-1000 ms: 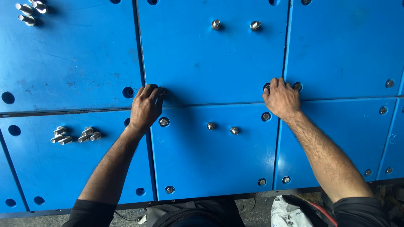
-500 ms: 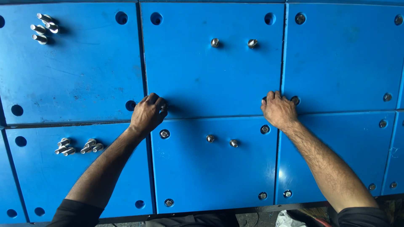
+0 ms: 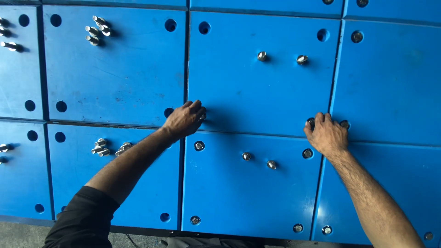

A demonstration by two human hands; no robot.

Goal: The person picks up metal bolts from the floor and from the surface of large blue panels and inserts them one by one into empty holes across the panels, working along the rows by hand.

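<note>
Fingers (image 3: pixel 196 108) of my left hand (image 3: pixel 183 120) are curled in tight at the bottom left corner of the big blue panel (image 3: pixel 262 92). They press on a small bolt (image 3: pixel 202 116) in the corner hole there. I cannot tell if they pinch it or just push it, because the fingers hide most of it.

My right hand (image 3: pixel 327 135) does the same at the bottom right corner of that panel. Its fingers (image 3: pixel 321 118) are bunched close together over a hole (image 3: pixel 311 122), and I cannot see what is under them. Just to the right of them a bolt head (image 3: pixel 344 124) sits in the next panel (image 3: pixel 390 82).

Below my hands is another blue panel (image 3: pixel 248 193). Its corner holes hold bolts, one (image 3: pixel 199 146) under my left fingers and one (image 3: pixel 307 153) under my right fingers. Two loose bolts (image 3: pixel 259 160) stand in its middle. Two more bolts (image 3: pixel 282 58) stand up above my hands, near the top of the big panel.

Far left of my left fingers, small heaps of bolts (image 3: pixel 97 30) and (image 3: pixel 109 148) lie on other panels. Many holes there, like this one (image 3: pixel 170 25), have nothing in them.
</note>
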